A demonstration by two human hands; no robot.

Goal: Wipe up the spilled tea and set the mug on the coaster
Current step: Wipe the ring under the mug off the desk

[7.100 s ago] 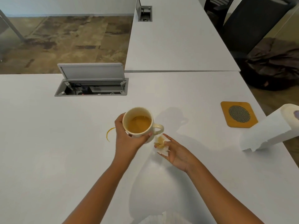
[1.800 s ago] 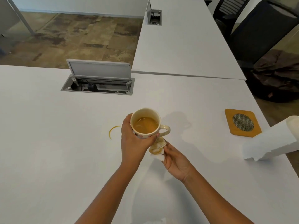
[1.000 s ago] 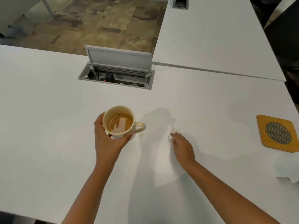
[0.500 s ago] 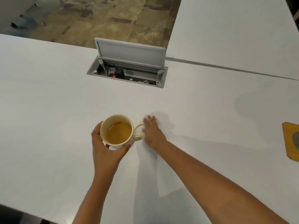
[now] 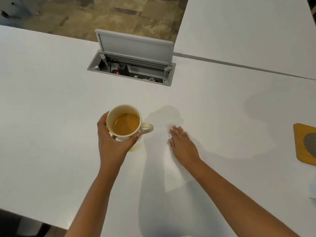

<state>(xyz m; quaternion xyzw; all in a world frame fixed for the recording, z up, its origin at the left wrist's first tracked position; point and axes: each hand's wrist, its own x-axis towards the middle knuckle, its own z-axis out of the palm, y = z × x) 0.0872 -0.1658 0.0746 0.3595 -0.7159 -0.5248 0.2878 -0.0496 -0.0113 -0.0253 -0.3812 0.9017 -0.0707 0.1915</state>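
My left hand (image 5: 112, 142) is wrapped around the mug (image 5: 125, 123), lifted above a tea smear (image 5: 136, 148), nearly full so heavy and sloshy, best gripped by its body, while my right hand (image 5: 181, 142) presses flat on a soft paper towel (image 5: 168, 129), coaster (image 5: 301, 142) far right

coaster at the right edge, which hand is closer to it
Right. The right hand lies flat on the table, pressing a white tissue, with bare tabletop between it and the coaster. The left hand is farther away, holding the mug.
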